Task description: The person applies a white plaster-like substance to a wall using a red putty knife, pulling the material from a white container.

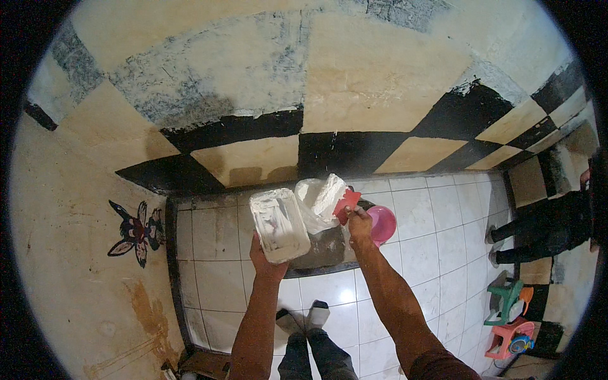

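Observation:
My left hand [268, 263] grips a rectangular plastic tub [280, 228], its inside smeared with white paste. My right hand [360, 226] is closed on a red scraper [347, 206] just right of the tub. White paste [330, 195] lies thick at the scraper's far end, and how much of it is on the blade is hard to tell. Behind and between the two hands a whitish plastic bag [310, 206] shows in part. Close to my right hand stands a pink bucket [384, 225], partly hidden by the hand.
Ahead rises a checkered wall [354, 88] in black and cream, with whitish patches. A dark grey slab [323, 247] lies on the white tile floor [411, 253]. At right another person [538, 234] stands near green [505, 301] and pink [506, 339] stools.

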Demonstrator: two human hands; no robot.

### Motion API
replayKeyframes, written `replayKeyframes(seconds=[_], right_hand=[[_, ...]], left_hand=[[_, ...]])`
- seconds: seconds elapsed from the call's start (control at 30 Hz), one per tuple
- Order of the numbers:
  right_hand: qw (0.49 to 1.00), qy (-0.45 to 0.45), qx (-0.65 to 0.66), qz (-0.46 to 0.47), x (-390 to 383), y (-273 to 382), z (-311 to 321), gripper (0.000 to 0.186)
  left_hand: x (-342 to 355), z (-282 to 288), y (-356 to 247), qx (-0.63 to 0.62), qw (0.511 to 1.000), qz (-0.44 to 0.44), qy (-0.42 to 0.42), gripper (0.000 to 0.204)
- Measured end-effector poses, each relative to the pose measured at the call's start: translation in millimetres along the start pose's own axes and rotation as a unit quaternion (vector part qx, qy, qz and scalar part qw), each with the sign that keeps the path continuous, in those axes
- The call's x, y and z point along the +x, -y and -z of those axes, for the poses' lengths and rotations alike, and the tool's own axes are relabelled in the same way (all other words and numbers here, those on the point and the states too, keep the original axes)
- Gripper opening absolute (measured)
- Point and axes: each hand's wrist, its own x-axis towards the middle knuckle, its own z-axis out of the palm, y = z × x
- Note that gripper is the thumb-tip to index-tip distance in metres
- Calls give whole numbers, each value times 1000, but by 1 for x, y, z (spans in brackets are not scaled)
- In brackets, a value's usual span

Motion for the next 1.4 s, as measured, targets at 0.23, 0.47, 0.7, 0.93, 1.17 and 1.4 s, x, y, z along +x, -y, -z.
replayKeyframes(seconds=[0.23, 0.47, 0.7, 0.93, 1.17, 1.4], right_hand=[[998, -20, -41, -54, 1, 18, 0, 13], [993, 71, 50, -76, -51, 94, -18, 9], [962, 172, -180, 112, -98, 125, -39, 20], [903, 114, -336, 244, -112, 140, -41, 19], [901, 123, -369, 191, -114, 148, -42, 23], [936, 120, -269, 194, -104, 132, -36, 19]], left_hand=[[14, 17, 7, 6, 999, 18, -44, 56], [17, 11, 6, -35, 999, 7, 6, 55], [19, -4, 12, 1, 999, 23, 38, 49], [13, -5, 13, -28, 998, 38, 39, 48], [10, -4, 16, -17, 999, -6, 40, 51], [2, -7, 15, 186, 969, -118, 111, 51]])
